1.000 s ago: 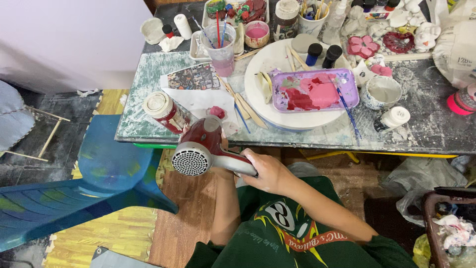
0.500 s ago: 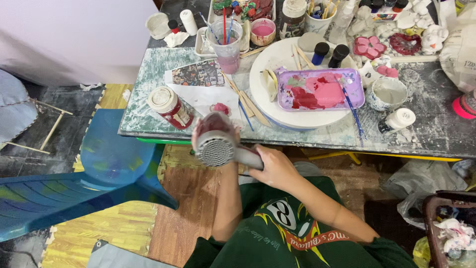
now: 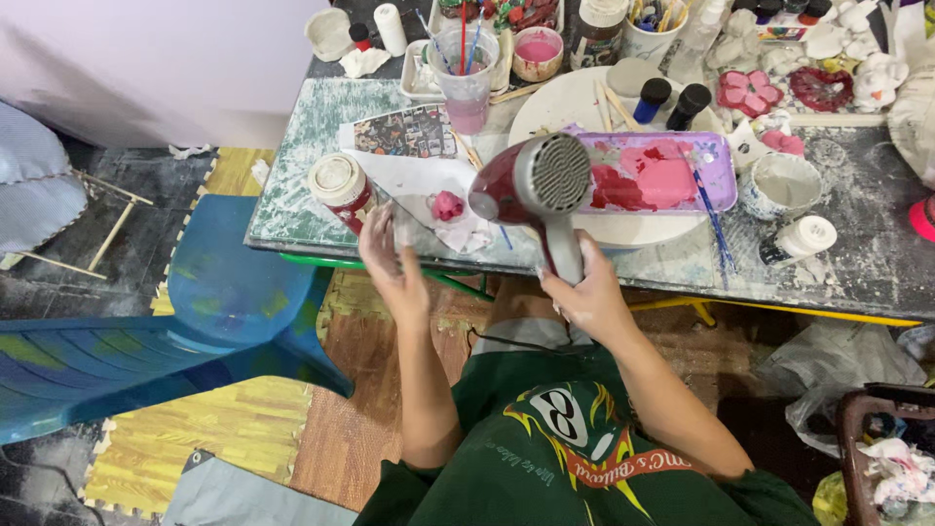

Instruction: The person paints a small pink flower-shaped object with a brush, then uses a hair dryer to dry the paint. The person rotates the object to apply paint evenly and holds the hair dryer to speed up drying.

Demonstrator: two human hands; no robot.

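My right hand grips the handle of a red hair dryer, held above the table edge with its grey rear grille facing up and its nozzle aimed left. Under the nozzle a small pink painted figure lies on white paper. My left hand is at the table's near edge with fingers spread, touching the paper just left of the figure. A red and white can stands beside that hand.
The paint-stained table holds a purple palette tray on a white plate, a cup of brushes, paint bottles, a white mug and plaster pieces. A blue plastic chair stands to the left. A bin sits bottom right.
The hair dryer has risen and turned from below the table edge to over the table. My left hand has come into view at the paper by the pink figure.
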